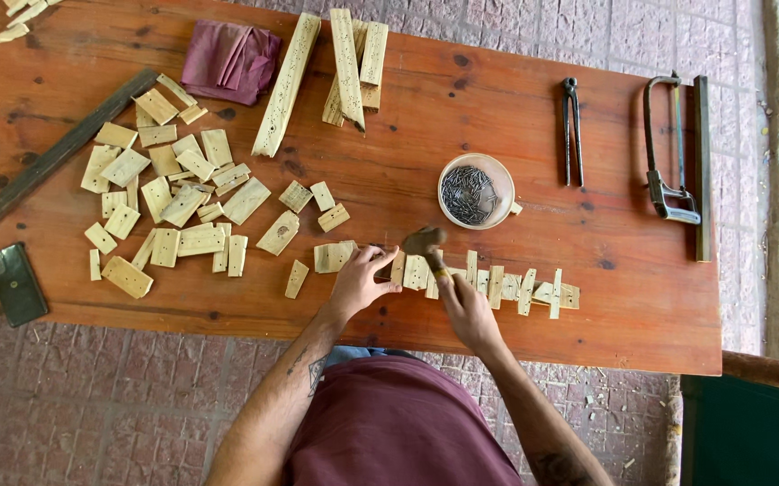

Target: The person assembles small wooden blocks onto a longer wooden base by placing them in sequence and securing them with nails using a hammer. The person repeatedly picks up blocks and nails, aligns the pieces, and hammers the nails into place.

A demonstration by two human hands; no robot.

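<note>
A long wooden table (587, 297) fills most of the frame, its red-brown top set over brick paving. A loose heap of small pale wood offcuts (169, 202) is spread across the left half, and several longer slats (349, 67) are stacked at the upper middle beside a folded purple cloth (230, 60). A hacksaw (673, 148) is laid at the far right, pincers (572, 130) just left of it, and a dark phone (15, 283) at the lower left edge. A round shallow bowl (476, 191) right of centre is filled with dark nails.

A row of joined wood pieces (497, 286) is set near the table's lower edge, its long axis running left to right. The left hand (360, 282) is pressed on the row's left end, fingers curled narrowly there. The right hand (463, 301) is closed around a hammer (427, 247), whose handle slants from lower right to upper left, its head over the row's left end.
</note>
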